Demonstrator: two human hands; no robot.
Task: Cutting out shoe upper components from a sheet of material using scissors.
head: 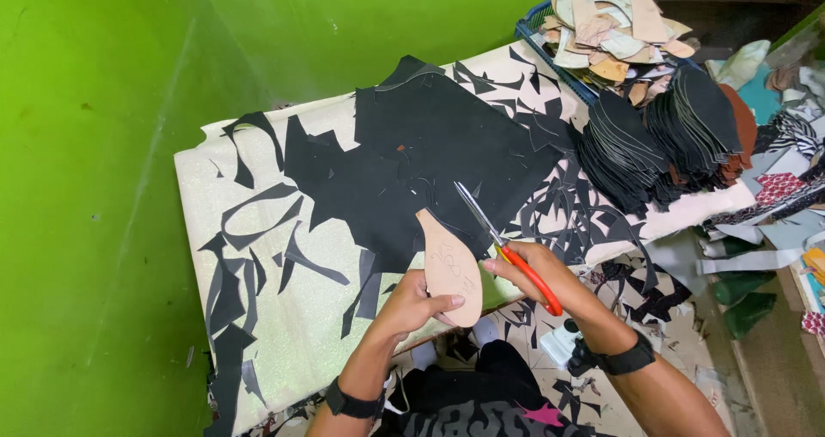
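Sole pattern and scissors meet over the cutting table

I see the tan sole-shaped pattern (450, 268) pinched in my left hand (411, 304) above the table's near edge, while my right hand (524, 265) grips red-handled scissors (501, 244), blades narrowly parted and pointing at the black sheet (421, 158); I judge clean work needs the pattern pressed flat and short snips hugging its outline. Black offcuts (236, 274) litter the pale tabletop (284, 351), stacked cut pieces (662, 136) sit beyond
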